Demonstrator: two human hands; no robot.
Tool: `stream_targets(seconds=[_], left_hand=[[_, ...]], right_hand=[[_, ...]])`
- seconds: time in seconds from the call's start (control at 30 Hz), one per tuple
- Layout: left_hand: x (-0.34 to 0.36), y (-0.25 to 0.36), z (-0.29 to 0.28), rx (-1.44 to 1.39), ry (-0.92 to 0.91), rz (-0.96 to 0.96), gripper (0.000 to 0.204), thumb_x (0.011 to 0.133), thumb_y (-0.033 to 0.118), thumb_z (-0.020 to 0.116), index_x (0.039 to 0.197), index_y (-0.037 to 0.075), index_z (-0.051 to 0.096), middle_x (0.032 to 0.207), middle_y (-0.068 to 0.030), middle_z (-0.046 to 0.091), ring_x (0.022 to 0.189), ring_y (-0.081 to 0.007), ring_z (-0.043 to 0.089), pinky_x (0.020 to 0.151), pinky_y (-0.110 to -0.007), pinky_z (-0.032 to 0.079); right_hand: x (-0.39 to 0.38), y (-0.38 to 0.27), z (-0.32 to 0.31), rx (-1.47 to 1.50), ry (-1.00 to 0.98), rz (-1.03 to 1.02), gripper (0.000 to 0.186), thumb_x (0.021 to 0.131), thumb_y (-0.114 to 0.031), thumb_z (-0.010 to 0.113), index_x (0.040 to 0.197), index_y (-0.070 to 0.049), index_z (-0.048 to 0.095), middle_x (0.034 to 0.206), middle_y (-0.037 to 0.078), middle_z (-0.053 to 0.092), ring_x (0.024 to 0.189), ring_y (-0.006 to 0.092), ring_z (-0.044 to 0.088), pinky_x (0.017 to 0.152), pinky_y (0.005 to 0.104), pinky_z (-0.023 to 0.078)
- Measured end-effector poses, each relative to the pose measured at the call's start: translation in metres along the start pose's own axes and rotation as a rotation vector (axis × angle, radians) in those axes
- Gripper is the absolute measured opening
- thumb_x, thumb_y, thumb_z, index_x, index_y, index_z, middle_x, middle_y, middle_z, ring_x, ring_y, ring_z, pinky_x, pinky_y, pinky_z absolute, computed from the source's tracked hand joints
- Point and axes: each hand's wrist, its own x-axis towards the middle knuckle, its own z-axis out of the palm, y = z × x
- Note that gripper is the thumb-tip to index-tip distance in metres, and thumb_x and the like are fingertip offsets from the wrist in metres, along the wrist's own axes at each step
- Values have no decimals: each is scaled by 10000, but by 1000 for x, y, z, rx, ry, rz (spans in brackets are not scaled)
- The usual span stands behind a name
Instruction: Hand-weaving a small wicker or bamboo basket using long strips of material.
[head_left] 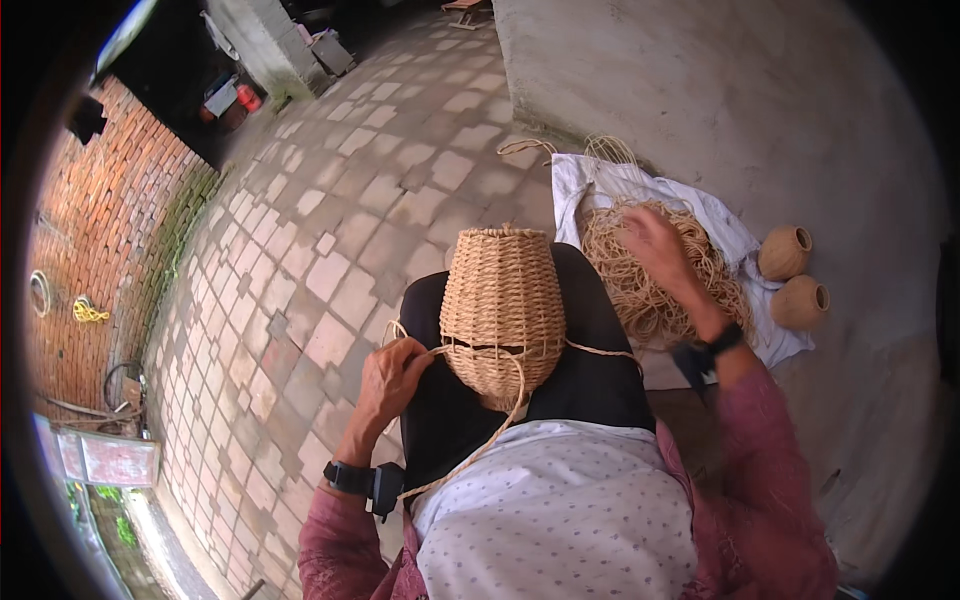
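Note:
A woven basket (503, 285) of tan rope rests on my lap between my knees, its narrower end pointing away from me. A dark slit crosses its weave near the end closest to me. At its left side my left hand (393, 378) pinches a strand of cord (470, 460), which loops over the basket and trails back toward my left wrist. Another strand leaves the basket's right side across my thigh. My right hand (655, 243) is over a tangled heap of rope (655, 290) on the right; motion blurs its fingers, so its grip is unclear.
The heap lies on a white sheet (715, 205) along a grey wall (720, 90). Two small round clay-coloured pots (785, 252) are at its right edge. Paving stones (330, 270) spread ahead and left, up to a brick wall (120, 170) with a yellow rope bundle (90, 310).

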Motion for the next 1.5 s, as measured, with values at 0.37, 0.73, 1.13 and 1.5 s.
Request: stream_targets(seconds=[0.37,0.73,1.13,1.5], left_hand=[[8,-16,-21,-240,-230,-110,166,848,162,681,832,-2,658,735,-100,634,640,-199,588,607,-339,454],[1,9,-10,125,310,188,125,759,167,769,866,120,726,967,-47,614,758,-216,622,653,-339,504],[0,10,18,216,249,167,104,734,77,701,823,75,647,850,-80,627,807,-281,644,668,-375,515],[-162,-284,-126,-196,628,-949,114,847,132,530,945,77,545,633,-83,558,603,-181,582,481,-305,453]], right_hand=[[56,-80,130,139,-167,-113,398,838,-472,650,834,-75,679,826,154,682,809,341,658,732,420,509],[53,-83,121,79,-226,-95,360,904,-360,606,906,-1,635,838,137,664,795,268,644,736,349,487],[53,-85,124,121,-193,-85,369,862,-401,637,833,-33,639,796,148,658,806,338,630,736,427,479],[52,-83,128,181,-186,-49,400,861,-433,634,813,-36,641,800,168,654,823,340,630,755,423,475]])
